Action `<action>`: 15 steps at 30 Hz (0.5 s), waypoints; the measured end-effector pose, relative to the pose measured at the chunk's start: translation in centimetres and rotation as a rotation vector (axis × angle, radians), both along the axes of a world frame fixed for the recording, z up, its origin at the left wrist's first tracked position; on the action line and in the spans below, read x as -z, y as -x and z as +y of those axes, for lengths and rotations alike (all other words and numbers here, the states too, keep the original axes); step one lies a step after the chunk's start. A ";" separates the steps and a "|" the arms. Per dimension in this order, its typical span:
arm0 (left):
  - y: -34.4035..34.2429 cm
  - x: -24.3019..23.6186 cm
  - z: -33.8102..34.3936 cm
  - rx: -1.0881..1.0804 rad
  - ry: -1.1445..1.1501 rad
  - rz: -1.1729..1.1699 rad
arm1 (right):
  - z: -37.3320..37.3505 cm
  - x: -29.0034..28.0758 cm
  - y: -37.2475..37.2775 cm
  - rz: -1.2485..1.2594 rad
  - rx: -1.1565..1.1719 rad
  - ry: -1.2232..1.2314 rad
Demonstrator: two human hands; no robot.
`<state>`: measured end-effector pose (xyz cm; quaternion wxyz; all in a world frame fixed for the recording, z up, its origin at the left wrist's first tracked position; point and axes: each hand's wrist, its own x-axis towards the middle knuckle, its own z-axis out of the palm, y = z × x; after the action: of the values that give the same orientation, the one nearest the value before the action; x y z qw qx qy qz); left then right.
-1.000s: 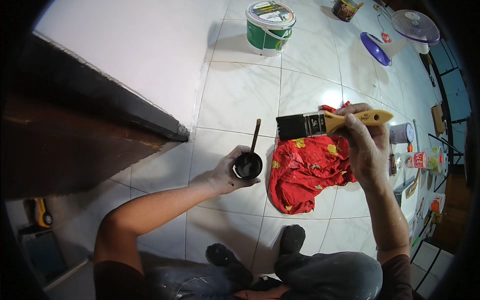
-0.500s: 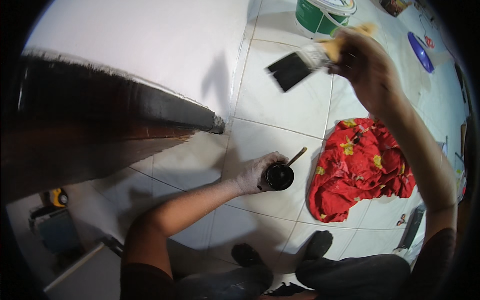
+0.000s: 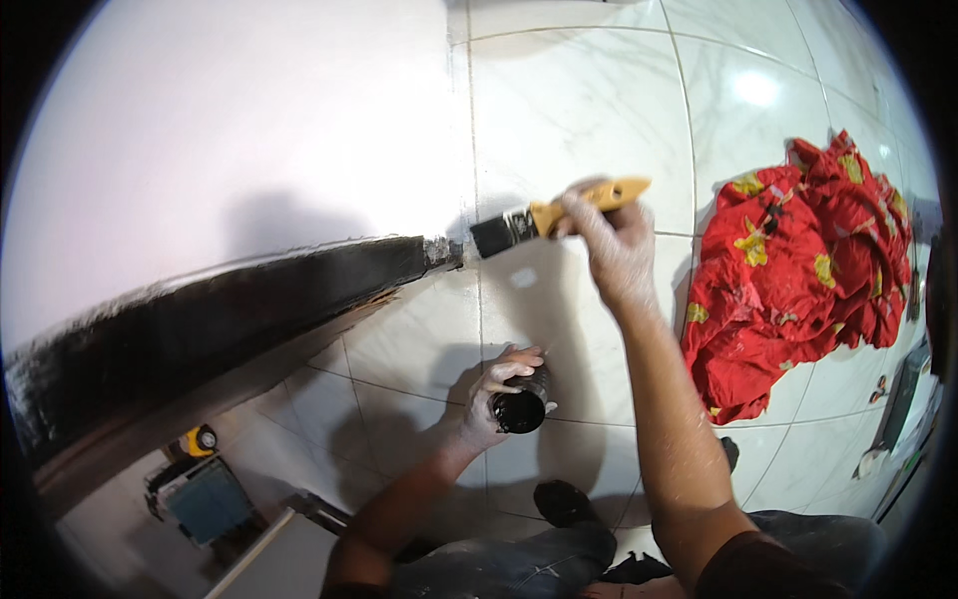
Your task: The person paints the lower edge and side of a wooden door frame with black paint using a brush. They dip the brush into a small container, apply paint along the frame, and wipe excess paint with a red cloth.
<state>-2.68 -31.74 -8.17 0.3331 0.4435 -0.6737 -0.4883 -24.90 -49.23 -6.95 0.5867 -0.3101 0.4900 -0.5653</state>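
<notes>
Head view: showing dark trim (image 3: 299,285) up and left of the left hand (image 3: 484,412), itself gripping a black cup (image 3: 521,409). Pinching a paintbrush (image 3: 544,217) in the right hand (image 3: 617,245), near the trim's end, with red cloth (image 3: 788,275) to that hand's right.

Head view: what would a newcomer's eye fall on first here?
Probably the crumpled red cloth with yellow flowers, spread on the white tiled floor at the right. Next, the flat paintbrush with a yellow wooden handle near the centre, held in the right hand, its black bristles near the end of a long black strip below the white wall. Lower down, the left hand grips a dark round cup.
</notes>
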 end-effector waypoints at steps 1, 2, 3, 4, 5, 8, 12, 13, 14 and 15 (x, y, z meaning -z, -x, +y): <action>-0.6 0.5 0.6 -0.007 0.000 -0.010 | 2.0 0.4 -0.8 0.003 0.049 -0.054; -0.9 0.2 1.2 -0.046 0.005 -0.036 | 3.8 0.8 -1.5 0.028 0.041 -0.124; -0.9 0.0 1.7 -0.088 0.016 -0.058 | 5.3 1.1 -2.4 -0.025 0.067 -0.168; -0.8 0.0 2.1 -0.124 0.024 -0.067 | 6.6 1.2 -3.1 -0.067 0.101 -0.214; -1.0 1.2 2.7 -0.149 -0.015 0.039 | 7.4 1.3 -3.6 -0.107 0.109 -0.227; -1.1 2.4 3.7 -0.175 0.010 0.022 | 8.5 1.7 -4.8 -0.148 0.132 -0.207; -1.2 2.2 4.1 -0.182 0.015 -0.025 | 7.5 1.3 -5.5 -0.065 0.097 -0.182; -1.3 2.2 4.1 -0.177 0.005 -0.035 | 7.4 1.3 -5.7 -0.048 0.083 -0.173; -1.4 1.9 4.1 -0.178 0.000 -0.046 | 7.1 1.1 -6.0 -0.033 0.063 -0.159; -1.5 1.9 4.1 -0.177 0.000 -0.051 | 6.9 0.8 -6.1 -0.079 0.067 -0.166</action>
<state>-1.22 -27.66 -10.04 0.3576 0.5137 -0.6402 -0.4453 -18.78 -42.33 -7.73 0.6101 -0.2212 0.5215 -0.5539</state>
